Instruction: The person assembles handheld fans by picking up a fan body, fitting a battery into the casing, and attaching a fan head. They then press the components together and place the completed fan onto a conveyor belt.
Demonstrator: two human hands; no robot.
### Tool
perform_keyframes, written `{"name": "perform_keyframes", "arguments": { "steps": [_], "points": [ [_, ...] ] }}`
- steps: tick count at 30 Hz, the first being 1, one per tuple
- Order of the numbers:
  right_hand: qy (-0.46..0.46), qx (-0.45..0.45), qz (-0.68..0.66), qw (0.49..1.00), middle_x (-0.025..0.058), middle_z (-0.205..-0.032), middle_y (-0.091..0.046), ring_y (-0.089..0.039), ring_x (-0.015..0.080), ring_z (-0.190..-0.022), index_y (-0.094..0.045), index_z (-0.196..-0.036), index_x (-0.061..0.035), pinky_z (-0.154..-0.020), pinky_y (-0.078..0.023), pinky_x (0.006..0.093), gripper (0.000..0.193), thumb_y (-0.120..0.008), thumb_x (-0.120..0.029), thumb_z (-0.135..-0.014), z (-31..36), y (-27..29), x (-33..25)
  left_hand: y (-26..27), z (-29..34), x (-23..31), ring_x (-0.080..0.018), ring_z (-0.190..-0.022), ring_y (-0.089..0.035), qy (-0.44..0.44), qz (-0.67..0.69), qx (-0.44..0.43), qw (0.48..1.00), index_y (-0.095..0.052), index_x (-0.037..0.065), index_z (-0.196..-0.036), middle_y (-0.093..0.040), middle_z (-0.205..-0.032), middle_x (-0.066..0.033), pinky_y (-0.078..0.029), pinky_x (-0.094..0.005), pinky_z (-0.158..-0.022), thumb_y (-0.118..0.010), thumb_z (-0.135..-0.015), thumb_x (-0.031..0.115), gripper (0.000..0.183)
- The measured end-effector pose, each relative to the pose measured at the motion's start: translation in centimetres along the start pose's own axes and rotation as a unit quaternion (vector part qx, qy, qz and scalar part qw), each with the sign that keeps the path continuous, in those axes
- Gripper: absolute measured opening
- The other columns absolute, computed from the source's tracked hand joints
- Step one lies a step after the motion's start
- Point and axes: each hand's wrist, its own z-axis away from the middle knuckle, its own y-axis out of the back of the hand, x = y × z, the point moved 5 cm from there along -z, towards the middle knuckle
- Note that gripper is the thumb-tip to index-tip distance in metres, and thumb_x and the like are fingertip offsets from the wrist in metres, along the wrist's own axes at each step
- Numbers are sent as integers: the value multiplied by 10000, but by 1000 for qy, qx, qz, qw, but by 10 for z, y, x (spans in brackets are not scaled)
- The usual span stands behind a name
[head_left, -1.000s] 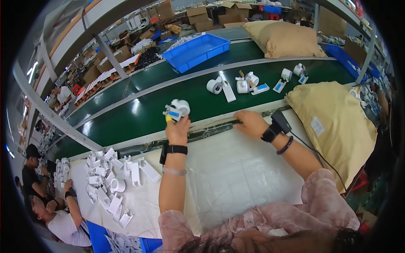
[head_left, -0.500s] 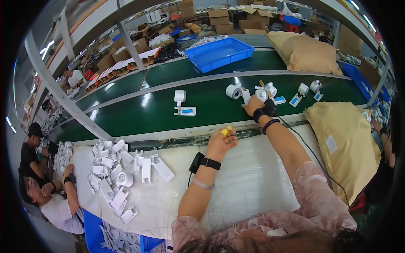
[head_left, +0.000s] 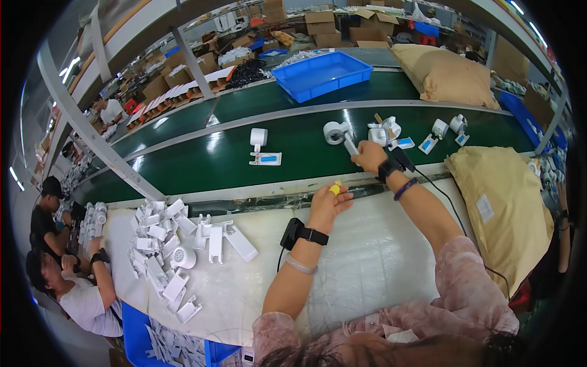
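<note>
Basically, there's room in the mid: the white sheet-covered surface (head_left: pixel 361 257) runs wide btwn the L forearm and the big yellow bag (head_left: pixel 498 202), which bulges over its R edge. Far side, the surface meets a dark strip and a pale rail (head_left: pixel 263 186), the near edge of the green belt (head_left: pixel 202 171). R hand (head_left: pixel 371 158) is past that rail, over the belt, fingers closed on the flat end of a white unit (head_left: pixel 335 133); the unit's round head points away & to the L, no other unit touching it. Just R of it sits a cluster of similar units (head_left: pixel 382 131), so the gap on that side is tight; on the L there's a long stretch of belt before a lone unit (head_left: pixel 258 137) w/ a blue strip on its plate. L hand (head_left: pixel 330 205) is above the surface's far edge, approx half open, fingers loosely curled & apart, w/ yellow covers (head_left: pixel 335 188), prob. finger caps, at the tips. Pile of white parts (head_left: pixel 165 238) takes up the surface's L end, well apart from both hands. Black cable (head_left: pixel 449 199) trails from the R wrist along the bag's near side. Blue tray (head_left: pixel 323 76) is on the far belt.
</note>
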Motion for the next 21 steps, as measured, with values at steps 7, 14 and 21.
{"name": "perform_keyframes", "arguments": {
  "steps": [7, 14, 21],
  "points": [
    [198, 21, 45, 979, 153, -691, -638, -635, 372, -668, -618, -826, -83, -578, -487, 478, 213, -676, -255, -713, 122, 10, -46, -10, 5, 3, -223, -1081, -585, -9, -7, -29, 1000, -348, -7, -1360, -536, -1237, -123, -525, -367, -859, -495, -972, 225, 476],
    [237, -148, 45, 959, 64, -659, -632, -634, 290, -623, -617, -902, -109, -578, -487, 397, 198, -677, -235, -762, 183, 24, -56, -13, 8, -8, -185, -977, -618, 21, -85, -53, 995, -478, -19, -1270, -609, -1085, -86, -523, -377, -823, -494, -956, 173, 368],
    [310, -11, -98, 946, 129, -1296, -512, -437, 342, -1250, -612, -1119, -65, -1036, -358, 406, 383, -631, -15, -739, 150, 61, -30, -39, 30, 15, -155, -688, -660, 157, -130, -156, 967, -559, -1, -1183, -670, -1023, -136, -549, -260, -440, -395, -975, 220, 345]
  ]
}}
